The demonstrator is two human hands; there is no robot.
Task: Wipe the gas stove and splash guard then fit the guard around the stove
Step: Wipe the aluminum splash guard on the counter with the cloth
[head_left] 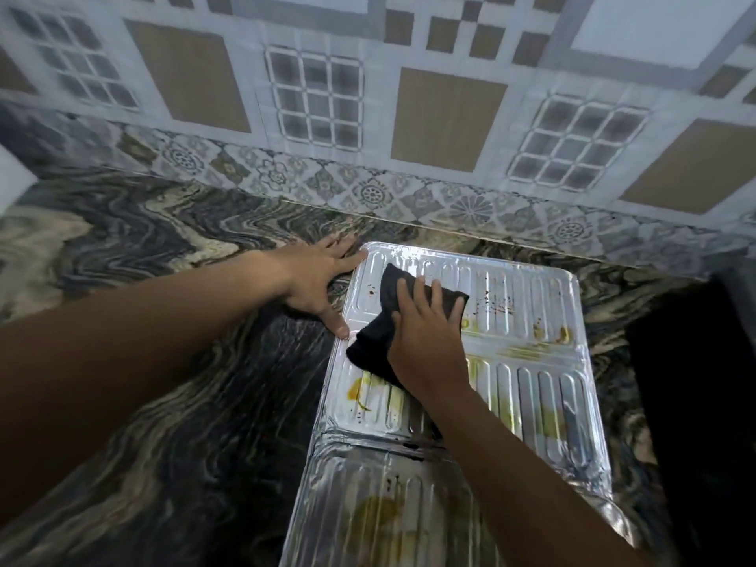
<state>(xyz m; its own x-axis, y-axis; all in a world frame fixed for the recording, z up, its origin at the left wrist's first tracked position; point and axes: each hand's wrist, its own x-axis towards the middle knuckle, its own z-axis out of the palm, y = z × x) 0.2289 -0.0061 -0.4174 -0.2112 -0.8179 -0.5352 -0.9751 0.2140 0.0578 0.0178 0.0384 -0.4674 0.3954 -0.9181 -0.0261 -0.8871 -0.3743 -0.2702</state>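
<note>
Splash guard of ribbed, stained foil lies flat on the marbled countertop below the tiled wall. At its left rim the left hand rests with fingers spread straight; beside it the right hand presses a black cloth onto the foil, fingers flat and splayed. Far right, a dark mass, possibly the stove, is too dim to read.

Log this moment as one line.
step: wiping guard | right hand: presses cloth on guard | left hand: flat at guard's left edge | guard: lying on counter, yellow stains showing
</note>
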